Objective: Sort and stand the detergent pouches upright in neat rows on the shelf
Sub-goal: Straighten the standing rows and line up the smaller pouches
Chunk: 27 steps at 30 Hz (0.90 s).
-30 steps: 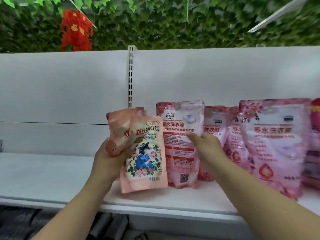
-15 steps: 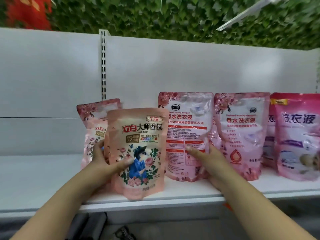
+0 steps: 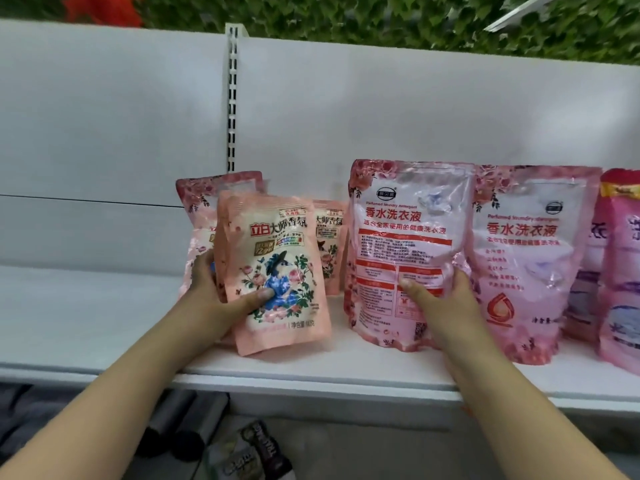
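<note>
White shelf (image 3: pixel 104 327); hands grip peach pouch (image 3: pixel 277 271), pink pouch (image 3: pixel 405 244).

Shop: white slotted gondola shelf (image 3: pixel 104 317), priced detergent pouches (image 3: pixel 519 258) in rows, ivy wall (image 3: pixel 346 15) behind.

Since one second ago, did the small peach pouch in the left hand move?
Yes. The peach pouch came down; its bottom now rests on the shelf, gripped by the left hand.

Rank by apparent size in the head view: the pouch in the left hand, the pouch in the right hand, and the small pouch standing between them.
1. Right-hand pouch, largest.
2. Left-hand pouch, though it sits nearer the camera.
3. Middle pouch, smallest; partly hidden, same design as the left-hand one, so likely equal.
</note>
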{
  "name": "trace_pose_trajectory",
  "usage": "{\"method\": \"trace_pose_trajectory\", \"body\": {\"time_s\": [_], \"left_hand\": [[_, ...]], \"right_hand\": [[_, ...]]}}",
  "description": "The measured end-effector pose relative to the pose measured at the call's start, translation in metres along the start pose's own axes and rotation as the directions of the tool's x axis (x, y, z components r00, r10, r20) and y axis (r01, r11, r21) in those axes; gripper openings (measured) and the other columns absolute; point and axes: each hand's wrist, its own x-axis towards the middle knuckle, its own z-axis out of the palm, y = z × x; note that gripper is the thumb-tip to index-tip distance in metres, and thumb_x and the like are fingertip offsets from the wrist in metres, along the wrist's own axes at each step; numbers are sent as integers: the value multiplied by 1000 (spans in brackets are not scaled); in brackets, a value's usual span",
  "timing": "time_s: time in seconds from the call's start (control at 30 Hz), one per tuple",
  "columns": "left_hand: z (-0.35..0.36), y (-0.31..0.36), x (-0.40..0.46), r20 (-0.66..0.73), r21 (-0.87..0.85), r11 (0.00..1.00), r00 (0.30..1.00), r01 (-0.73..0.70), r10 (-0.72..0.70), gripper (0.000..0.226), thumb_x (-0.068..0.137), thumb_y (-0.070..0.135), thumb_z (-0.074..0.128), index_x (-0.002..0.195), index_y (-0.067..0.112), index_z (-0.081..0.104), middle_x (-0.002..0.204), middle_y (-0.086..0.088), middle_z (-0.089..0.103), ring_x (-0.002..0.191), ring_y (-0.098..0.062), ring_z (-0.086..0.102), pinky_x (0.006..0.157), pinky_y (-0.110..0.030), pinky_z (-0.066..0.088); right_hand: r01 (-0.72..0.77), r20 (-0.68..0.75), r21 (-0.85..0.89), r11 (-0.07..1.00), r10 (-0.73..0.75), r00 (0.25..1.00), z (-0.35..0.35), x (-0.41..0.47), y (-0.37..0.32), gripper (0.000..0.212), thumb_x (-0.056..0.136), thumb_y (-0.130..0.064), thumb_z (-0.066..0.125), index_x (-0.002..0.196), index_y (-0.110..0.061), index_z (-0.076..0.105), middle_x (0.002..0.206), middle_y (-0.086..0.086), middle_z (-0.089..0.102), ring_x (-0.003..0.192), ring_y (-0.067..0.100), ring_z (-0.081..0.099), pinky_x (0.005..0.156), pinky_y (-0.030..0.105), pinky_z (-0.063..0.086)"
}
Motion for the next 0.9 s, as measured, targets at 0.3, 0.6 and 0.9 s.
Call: {"method": "trace_pose_trajectory", "body": {"time_s": [0.3, 0.6, 0.9], "left_hand": [[0, 6, -6, 184, 44, 996, 980, -81, 72, 122, 33, 71, 77, 136, 33, 25, 121, 12, 54, 105, -8, 58, 92, -35, 47], [4, -1, 1, 199, 129, 987, 978, -92, 65, 124, 37, 73, 60, 141, 33, 7, 129, 8, 41, 121, -21, 45, 105, -47, 36], [-48, 18, 18, 41, 142, 984, 993, -111, 107, 119, 47, 80, 41, 147, 22, 14, 151, -5, 24, 135, -26, 29, 99, -45, 41]], "right_hand": [[-69, 43, -66, 995, 72, 996, 3, 12, -1, 79, 81, -12, 67, 141, -26, 17, 130, 2, 51, 119, 27, 50, 93, 43, 41], [-73, 46, -340, 938, 94, 994, 2, 1, 1, 67, 85, -22, 62, 140, -25, 24, 130, -2, 53, 118, 26, 52, 99, 45, 39], [74, 233, -288, 955, -5, 972, 88, -75, -36, 127, 49, -72, 67, 144, -39, -9, 156, -3, 13, 140, 22, 23, 113, 50, 21]]}}
